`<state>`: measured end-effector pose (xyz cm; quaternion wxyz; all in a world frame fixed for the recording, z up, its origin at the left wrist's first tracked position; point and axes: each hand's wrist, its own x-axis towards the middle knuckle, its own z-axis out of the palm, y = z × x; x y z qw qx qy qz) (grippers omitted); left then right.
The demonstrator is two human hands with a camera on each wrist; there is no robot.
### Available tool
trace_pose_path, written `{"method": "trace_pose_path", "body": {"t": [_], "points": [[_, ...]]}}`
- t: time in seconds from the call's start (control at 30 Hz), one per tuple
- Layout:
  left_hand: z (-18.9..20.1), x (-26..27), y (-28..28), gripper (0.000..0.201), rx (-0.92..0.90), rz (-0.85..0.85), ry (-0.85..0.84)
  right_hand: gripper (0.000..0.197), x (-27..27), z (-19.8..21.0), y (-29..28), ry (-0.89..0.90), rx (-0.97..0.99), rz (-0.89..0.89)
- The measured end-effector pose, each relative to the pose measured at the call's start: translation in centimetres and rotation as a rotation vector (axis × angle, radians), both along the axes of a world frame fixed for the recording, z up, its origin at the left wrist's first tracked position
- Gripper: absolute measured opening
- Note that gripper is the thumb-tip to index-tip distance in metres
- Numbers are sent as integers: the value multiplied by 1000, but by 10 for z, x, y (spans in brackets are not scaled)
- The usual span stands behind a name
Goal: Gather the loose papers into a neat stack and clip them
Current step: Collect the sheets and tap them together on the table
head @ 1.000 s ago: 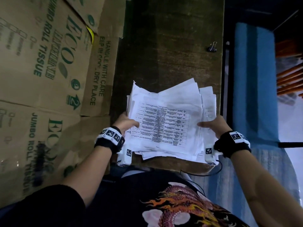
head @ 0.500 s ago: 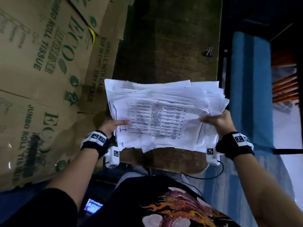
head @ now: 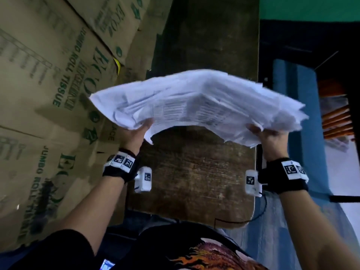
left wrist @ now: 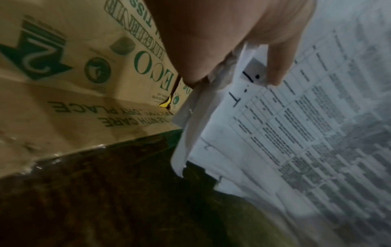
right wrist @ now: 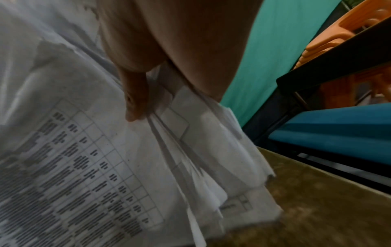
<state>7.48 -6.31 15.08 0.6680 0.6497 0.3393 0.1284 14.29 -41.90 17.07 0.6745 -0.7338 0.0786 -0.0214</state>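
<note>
A thick, uneven stack of white printed papers (head: 196, 102) hangs in the air above the dark wooden table (head: 194, 172), tilted up and bowed in the middle. My left hand (head: 136, 131) grips its left edge, thumb on the printed top sheet (left wrist: 275, 117), fingers underneath. My right hand (head: 270, 135) grips the right edge the same way, its thumb pressing the sheets (right wrist: 105, 167) into folds. The sheets' edges are ragged and not aligned. The binder clip is hidden behind the raised stack.
Flattened cardboard boxes (head: 48, 94) printed with green lettering lean along the table's left side. A blue bench (head: 298, 106) and orange slats (head: 337, 117) lie right of the table. A cable (head: 253, 217) curls at the table's near right corner.
The stack has been lifted off the table and tipped upward, held by both hands at its sides. It now covers the binder clip that showed at the table's far right.
</note>
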Motion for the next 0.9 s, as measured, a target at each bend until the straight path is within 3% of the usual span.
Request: {"method": "trace_pose_path", "body": {"t": [0.03,0.1,0.17,0.27,0.33,0.43,0.53,0.63,0.7,0.77,0.9], "points": [[-5,-5,3,29,12,-28,34,41,-4,-5,-3,20,-41,1],[-20,-12,10,32,28,-112,79,11,-12,-22,-8,11,-164,89],[-35,-12,19,44,129,-246,110,8,-12,-37,-11,73,-132,61],[-54,3,39,77,259,-424,178,21,-6,-47,-17,51,-129,-33],[-60,16,49,75,281,-530,211,24,-2,-47,-22,60,-118,-12],[-68,39,54,82,209,-657,208,45,9,-50,-15,105,-198,3],[-71,60,48,79,154,-589,163,56,15,-47,-5,107,-161,-36],[-81,74,45,52,102,-468,207,51,18,-44,2,73,-104,-40],[-79,82,39,47,56,-353,250,47,22,-48,1,74,-89,-50],[-71,88,33,40,124,-242,220,39,27,-57,-2,63,-103,-68],[-50,89,40,38,231,-137,46,38,36,-41,0,-23,-332,-34]]}}
